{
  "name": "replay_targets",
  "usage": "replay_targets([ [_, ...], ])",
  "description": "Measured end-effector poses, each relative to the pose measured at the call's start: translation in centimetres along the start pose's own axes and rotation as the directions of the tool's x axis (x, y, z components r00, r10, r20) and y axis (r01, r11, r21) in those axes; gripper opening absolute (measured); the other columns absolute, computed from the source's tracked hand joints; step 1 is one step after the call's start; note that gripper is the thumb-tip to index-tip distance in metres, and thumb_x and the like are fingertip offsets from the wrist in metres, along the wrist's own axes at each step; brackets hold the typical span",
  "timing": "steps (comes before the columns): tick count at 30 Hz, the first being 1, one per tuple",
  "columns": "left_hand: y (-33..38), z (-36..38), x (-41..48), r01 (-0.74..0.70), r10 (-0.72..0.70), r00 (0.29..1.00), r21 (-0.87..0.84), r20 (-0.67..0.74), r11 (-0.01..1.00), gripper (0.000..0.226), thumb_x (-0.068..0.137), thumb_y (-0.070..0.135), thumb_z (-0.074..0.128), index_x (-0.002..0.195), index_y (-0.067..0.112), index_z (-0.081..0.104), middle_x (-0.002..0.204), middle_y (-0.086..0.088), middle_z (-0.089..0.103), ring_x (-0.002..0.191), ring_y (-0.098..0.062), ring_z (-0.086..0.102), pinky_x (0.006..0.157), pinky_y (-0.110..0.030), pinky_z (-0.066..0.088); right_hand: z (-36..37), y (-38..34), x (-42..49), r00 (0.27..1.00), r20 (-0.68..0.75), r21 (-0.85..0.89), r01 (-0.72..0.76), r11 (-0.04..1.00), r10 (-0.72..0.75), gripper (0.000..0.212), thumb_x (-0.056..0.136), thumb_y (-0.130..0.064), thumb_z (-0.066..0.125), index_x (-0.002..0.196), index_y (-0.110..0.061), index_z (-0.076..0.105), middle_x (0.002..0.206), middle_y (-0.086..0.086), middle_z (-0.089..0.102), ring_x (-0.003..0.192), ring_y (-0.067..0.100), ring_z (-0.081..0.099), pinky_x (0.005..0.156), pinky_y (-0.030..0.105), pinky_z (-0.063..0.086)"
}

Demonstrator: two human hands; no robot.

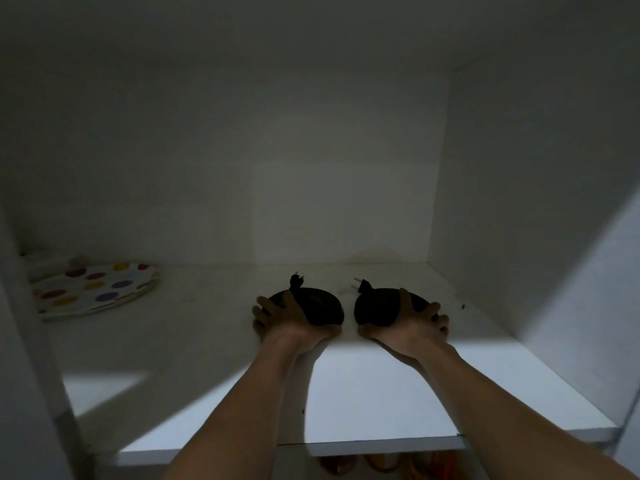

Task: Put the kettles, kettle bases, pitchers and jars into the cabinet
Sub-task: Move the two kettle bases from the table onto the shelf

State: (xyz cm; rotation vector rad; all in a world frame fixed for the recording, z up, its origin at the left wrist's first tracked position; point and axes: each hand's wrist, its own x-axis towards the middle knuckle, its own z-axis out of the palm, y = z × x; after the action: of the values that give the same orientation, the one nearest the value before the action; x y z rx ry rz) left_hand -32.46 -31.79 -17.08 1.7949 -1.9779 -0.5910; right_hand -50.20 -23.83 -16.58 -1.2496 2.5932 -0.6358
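Observation:
Two round black kettle bases sit side by side on the white cabinet shelf (381,393), deep in the shaded part. My left hand (294,323) grips the left kettle base (320,304), whose plug (295,282) sticks up behind it. My right hand (412,327) grips the right kettle base (375,308), with its plug (362,285) pointing up to the left. Both bases appear to rest on the shelf, a small gap between them. My forearms reach in from below.
A stack of polka-dot paper plates (93,289) lies at the shelf's back left. The cabinet's right wall (519,202) and left wall (31,341) close in the space. Orange items (381,460) show under the shelf's front edge.

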Motion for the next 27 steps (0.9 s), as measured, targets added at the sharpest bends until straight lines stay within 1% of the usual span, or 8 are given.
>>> replay_targets([
  [4, -0.7, -0.6, -3.0, -0.103, 0.107, 0.987, 0.043, -0.116, 0.994, 0.113, 0.068, 0.067, 0.070, 0.150, 0.007, 0.018, 0.156, -0.027, 0.013, 0.143, -0.046, 0.016, 0.117, -0.054, 0.021, -0.5, 0.3, -2.3, 0.997, -0.034, -0.006, 0.074, 0.997, -0.074, 0.117, 0.061, -0.082, 0.060, 0.152, -0.038, 0.001, 0.157, 0.025, -0.001, 0.143, 0.049, 0.006, 0.115, 0.057, 0.017],
  [7, -0.9, -2.2, -6.1, -0.110, 0.134, 0.977, 0.148, -0.163, 0.983, 0.097, 0.077, 0.062, 0.066, 0.147, 0.009, 0.026, 0.154, -0.024, 0.020, 0.142, -0.043, 0.021, 0.115, -0.053, 0.023, -1.4, 0.3, -4.9, 0.980, -0.057, 0.001, 0.190, 0.982, -0.189, 0.102, 0.073, -0.071, 0.061, 0.152, -0.037, 0.008, 0.158, 0.025, 0.002, 0.144, 0.048, 0.004, 0.116, 0.059, 0.013],
  [10, -2.1, -3.9, -11.0, -0.117, 0.169, 0.949, 0.201, -0.265, 0.973, 0.081, 0.083, 0.058, 0.061, 0.144, 0.013, 0.032, 0.151, -0.019, 0.030, 0.140, -0.037, 0.029, 0.114, -0.050, 0.026, -1.6, -0.2, -8.1, 0.953, -0.083, 0.029, 0.295, 0.955, -0.292, 0.095, 0.076, -0.070, 0.059, 0.151, -0.038, 0.010, 0.158, 0.024, 0.004, 0.144, 0.048, 0.002, 0.117, 0.060, 0.009],
  [12, -3.7, -5.0, -14.9, -0.115, 0.176, 0.927, 0.197, -0.331, 0.974, 0.078, 0.087, 0.054, 0.058, 0.146, 0.012, 0.030, 0.153, -0.018, 0.029, 0.142, -0.036, 0.027, 0.117, -0.052, 0.023, -1.1, -0.8, -11.1, 0.930, -0.076, 0.046, 0.363, 0.931, -0.359, 0.092, 0.079, -0.070, 0.055, 0.152, -0.037, 0.010, 0.160, 0.023, 0.001, 0.146, 0.048, 0.000, 0.118, 0.059, 0.007],
  [15, -7.2, -7.3, -21.0, -0.046, 0.134, 0.893, 0.210, -0.429, 0.977, 0.075, 0.088, 0.049, 0.058, 0.145, 0.010, 0.031, 0.155, -0.018, 0.027, 0.143, -0.036, 0.024, 0.118, -0.052, 0.020, 0.0, -2.3, -17.0, 0.886, -0.052, 0.080, 0.464, 0.882, -0.461, 0.088, 0.082, -0.067, 0.054, 0.153, -0.039, 0.009, 0.162, 0.021, -0.004, 0.148, 0.045, -0.002, 0.118, 0.057, 0.007],
  [18, -11.8, -10.6, -27.5, 0.077, 0.038, 0.879, 0.220, -0.475, 0.972, 0.073, 0.086, 0.049, 0.060, 0.143, 0.013, 0.033, 0.154, -0.018, 0.028, 0.143, -0.037, 0.024, 0.118, -0.056, 0.018, 1.5, -4.7, -24.0, 0.835, 0.039, 0.114, 0.543, 0.832, -0.549, 0.085, 0.082, -0.067, 0.054, 0.152, -0.041, 0.013, 0.162, 0.019, -0.002, 0.147, 0.044, 0.005, 0.118, 0.056, 0.014],
  [23, -21.2, -17.0, -39.0, 0.361, -0.207, 0.800, 0.177, -0.563, 0.915, 0.081, 0.090, 0.050, 0.056, 0.153, 0.015, 0.018, 0.161, -0.019, 0.016, 0.149, -0.037, 0.014, 0.120, -0.056, 0.010, 5.0, -10.8, -36.9, 0.658, 0.175, 0.192, 0.707, 0.681, -0.732, 0.088, 0.079, -0.070, 0.054, 0.151, -0.043, 0.012, 0.160, 0.021, 0.003, 0.144, 0.047, 0.011, 0.117, 0.058, 0.019],
  [27, -29.6, -21.5, -49.9, 0.563, -0.363, 0.659, 0.112, -0.659, 0.819, 0.076, 0.090, 0.052, 0.054, 0.149, 0.014, 0.024, 0.155, -0.020, 0.025, 0.143, -0.039, 0.024, 0.116, -0.056, 0.018, 8.2, -15.0, -50.2, 0.465, 0.266, 0.263, 0.808, 0.528, -0.844, 0.089, 0.081, -0.068, 0.056, 0.152, -0.044, 0.009, 0.162, 0.019, -0.003, 0.147, 0.047, 0.008, 0.118, 0.058, 0.016],
])
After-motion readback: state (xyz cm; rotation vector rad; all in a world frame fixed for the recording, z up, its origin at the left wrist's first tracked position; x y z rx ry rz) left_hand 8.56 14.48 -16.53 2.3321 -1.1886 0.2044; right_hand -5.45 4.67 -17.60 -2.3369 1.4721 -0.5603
